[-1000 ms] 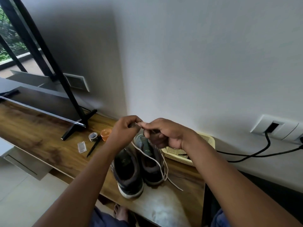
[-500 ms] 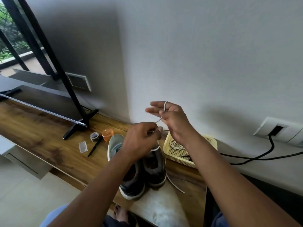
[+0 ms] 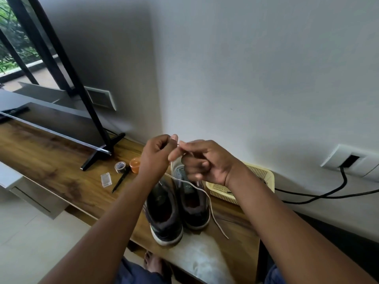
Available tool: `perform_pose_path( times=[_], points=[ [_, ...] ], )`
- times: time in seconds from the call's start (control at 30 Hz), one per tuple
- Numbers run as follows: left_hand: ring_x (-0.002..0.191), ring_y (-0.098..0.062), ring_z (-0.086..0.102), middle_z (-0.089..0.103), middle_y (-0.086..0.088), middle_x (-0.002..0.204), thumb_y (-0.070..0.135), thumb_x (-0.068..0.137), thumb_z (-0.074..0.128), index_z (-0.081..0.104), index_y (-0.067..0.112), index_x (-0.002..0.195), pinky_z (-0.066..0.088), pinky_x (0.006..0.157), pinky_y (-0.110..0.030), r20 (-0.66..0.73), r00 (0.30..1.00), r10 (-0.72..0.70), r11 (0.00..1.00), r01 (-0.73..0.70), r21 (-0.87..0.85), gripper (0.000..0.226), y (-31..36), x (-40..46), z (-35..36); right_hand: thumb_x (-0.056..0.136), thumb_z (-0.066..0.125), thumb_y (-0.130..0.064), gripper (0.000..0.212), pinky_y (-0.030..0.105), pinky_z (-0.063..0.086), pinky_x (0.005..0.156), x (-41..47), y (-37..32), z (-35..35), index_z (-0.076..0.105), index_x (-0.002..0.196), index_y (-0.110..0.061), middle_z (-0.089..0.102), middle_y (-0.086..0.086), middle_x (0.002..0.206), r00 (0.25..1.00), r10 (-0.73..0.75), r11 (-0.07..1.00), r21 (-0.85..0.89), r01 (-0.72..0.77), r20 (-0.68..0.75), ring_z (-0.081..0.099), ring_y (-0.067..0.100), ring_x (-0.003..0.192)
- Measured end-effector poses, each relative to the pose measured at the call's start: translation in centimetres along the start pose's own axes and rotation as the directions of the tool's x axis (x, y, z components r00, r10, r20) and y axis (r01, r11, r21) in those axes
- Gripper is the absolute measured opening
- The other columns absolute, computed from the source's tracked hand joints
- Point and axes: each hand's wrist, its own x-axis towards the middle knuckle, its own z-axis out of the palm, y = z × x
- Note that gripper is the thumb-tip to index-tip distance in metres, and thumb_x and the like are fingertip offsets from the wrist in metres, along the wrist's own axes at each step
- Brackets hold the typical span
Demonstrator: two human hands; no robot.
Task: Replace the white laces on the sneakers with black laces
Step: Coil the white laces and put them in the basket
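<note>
In the middle of the frame the left hand (image 3: 156,154) and the right hand (image 3: 202,162) both pinch the white lace (image 3: 202,190) above the sneakers (image 3: 178,208), and its loose length runs down toward the lower right, nearer the right hand.

Person's body as seen from the head camera. Two bare forearms, uncovered from the lower frame edge up to the wrists; no sleeves, watch, bracelet or rings show on either. Left hand (image 3: 155,155) and right hand (image 3: 205,162) are bare, without gloves. The fingers (image 3: 174,155) carry short nails, with a pale nail visible on the left thumb (image 3: 174,138). Dark blue trouser fabric (image 3: 133,272) covers the left leg at the bottom edge, and a second patch of the same blue fabric (image 3: 271,275) shows at the lower right. One bare foot (image 3: 152,263), without sock or shoe, is visible on the floor between them.
</note>
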Motion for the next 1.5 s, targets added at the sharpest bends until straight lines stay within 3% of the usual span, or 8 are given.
perform_pose_path(
  times=[0.13,0.27,0.4,0.6,0.9,1.07,1.27,1.5],
  points=[
    [0.044,-0.002,0.043,0.052,0.013,0.050,0.025,0.104,0.057,0.065,0.018,0.068,0.034,0.053,-0.027,0.054,0.991,-0.120,0.982,0.110,0.151,0.037,-0.9,-0.2,1.6,0.107,0.043,-0.023,0.038,0.052,0.043,0.113,0.6,-0.7,-0.5,0.073,0.107,0.001,0.078,0.011,0.084,0.930,-0.315,0.856,0.366,0.364,-0.189,0.076,0.026,0.083],
    [0.048,-0.005,0.052,0.057,0.016,0.053,0.040,0.106,0.055,0.060,0.024,0.066,0.031,0.048,-0.020,0.258,0.966,0.003,0.903,-0.113,0.415,0.044,0.0,-1.8,2.5,0.111,0.040,-0.028,0.033,0.047,0.028,0.124,0.3,-1.1,-2.1,0.068,0.109,-0.011,0.071,0.011,0.130,0.814,-0.428,0.841,0.156,0.518,-0.393,0.061,0.023,0.133],
    [0.052,-0.012,0.049,0.056,0.001,0.057,0.037,0.102,0.061,0.059,0.017,0.068,0.039,0.055,-0.034,0.268,0.952,0.146,0.917,-0.232,0.324,0.040,1.7,-2.0,2.4,0.113,0.039,-0.022,0.037,0.035,0.052,0.100,0.2,0.0,-2.5,0.070,0.111,-0.001,0.077,0.011,0.113,0.695,-0.466,0.870,-0.425,0.249,-0.547,0.074,0.016,0.107],
    [0.048,-0.002,0.040,0.046,0.012,0.051,0.033,0.102,0.065,0.063,0.013,0.068,0.034,0.051,-0.021,0.063,0.993,0.096,0.981,-0.105,0.161,0.040,1.5,-0.5,0.4,0.110,0.038,-0.051,0.061,0.022,0.030,0.040,0.5,1.3,-1.3,0.076,0.093,-0.006,0.061,0.015,0.054,0.884,-0.192,0.816,-0.570,-0.098,-0.426,0.039,0.019,0.034],
    [0.053,-0.011,0.047,0.055,0.005,0.057,0.041,0.108,0.051,0.067,0.012,0.075,0.033,0.057,-0.030,0.019,0.995,-0.097,0.964,0.089,0.249,0.047,-0.3,0.0,0.7,0.110,0.041,-0.037,0.051,0.044,0.057,0.089,0.3,-1.0,-0.6,0.075,0.085,-0.009,0.044,-0.003,0.042,0.973,-0.218,0.951,0.207,0.230,-0.076,0.069,0.021,0.060],
    [0.055,-0.009,0.056,0.058,0.011,0.054,0.040,0.108,0.052,0.058,0.018,0.068,0.039,0.056,-0.032,0.233,0.972,0.017,0.887,-0.122,0.444,0.046,0.9,-2.0,2.8,0.111,0.040,-0.036,0.043,0.049,0.022,0.127,0.4,-1.3,-2.1,0.069,0.092,-0.010,0.075,0.015,0.119,0.839,-0.405,0.821,0.260,0.509,-0.364,0.059,0.027,0.135],
    [0.050,-0.012,0.050,0.054,0.005,0.056,0.039,0.104,0.057,0.057,0.028,0.066,0.039,0.052,-0.036,0.232,0.951,0.205,0.910,-0.272,0.312,0.040,2.1,-1.9,2.4,0.113,0.042,-0.035,0.046,0.038,0.060,0.080,0.0,-0.3,-2.2,0.071,0.107,0.000,0.079,0.007,0.109,0.724,-0.419,0.892,-0.399,0.213,-0.548,0.077,0.026,0.093],
    [0.051,-0.009,0.036,0.044,0.006,0.054,0.037,0.106,0.056,0.054,0.009,0.068,0.030,0.054,-0.032,-0.003,0.994,0.108,0.955,-0.103,0.279,0.047,0.8,-0.3,0.2,0.106,0.037,-0.064,0.074,0.020,0.029,0.042,0.2,0.7,-1.1,0.080,0.081,-0.010,0.047,0.006,0.045,0.886,-0.171,0.787,-0.600,-0.140,-0.431,0.031,0.015,0.035]
  ],
)
